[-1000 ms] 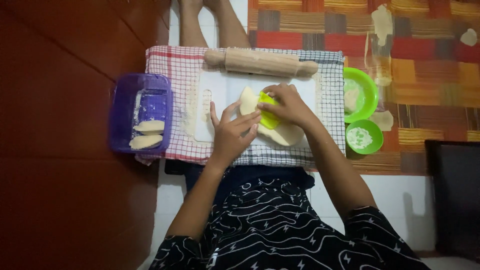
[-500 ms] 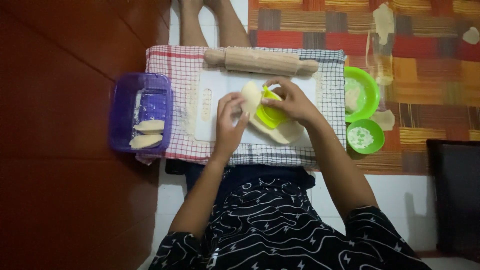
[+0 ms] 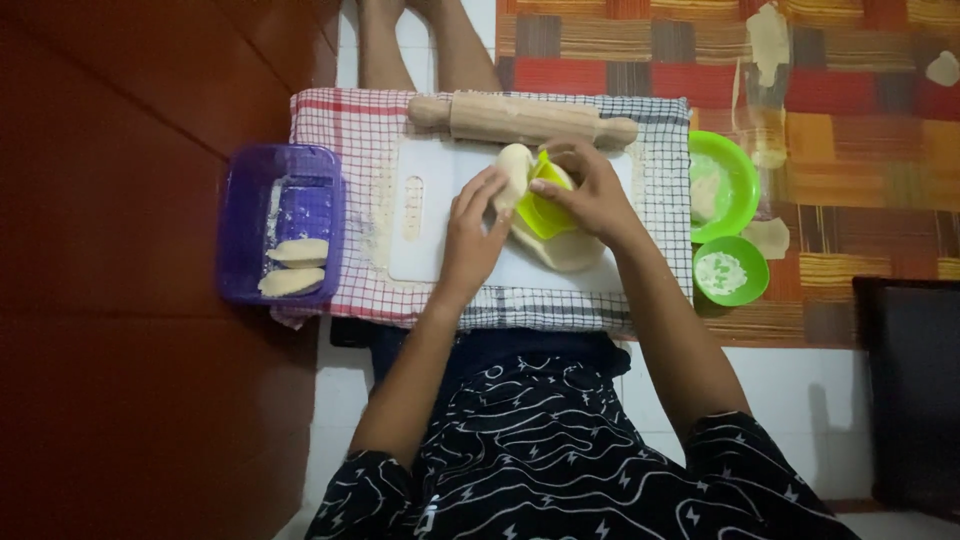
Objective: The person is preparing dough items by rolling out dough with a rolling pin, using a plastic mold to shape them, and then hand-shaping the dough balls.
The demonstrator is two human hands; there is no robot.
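The left hand [image 3: 472,222] lies on the white cutting board [image 3: 430,215], its fingers stretched up and curled lightly against a folded flap of pale dough [image 3: 514,172], which it pinches at the edge. The right hand [image 3: 590,190] comes in from the other side, fingers bent around the yellow-green plastic mould [image 3: 542,205], gripping its rim and pressing it toward the dough. Hands, dough and mould all meet at the upper middle of the board. Under the mould, a flat sheet of dough [image 3: 565,250] spreads over the board's lower right part.

The board rests on a red, white and dark checked cloth [image 3: 350,125]. A wooden rolling pin [image 3: 520,118] lies across the far edge of the board, just beyond the hands. To the left of the cloth stands a purple plastic container [image 3: 245,225] holding two shaped, half-moon dough pieces [image 3: 295,265] side by side. To the right of the cloth sit two green bowls: the larger one [image 3: 740,175] holds something pale, the smaller one [image 3: 755,262] a white powder. They stand on a patchwork mat [image 3: 850,120] of orange, red and brown squares.
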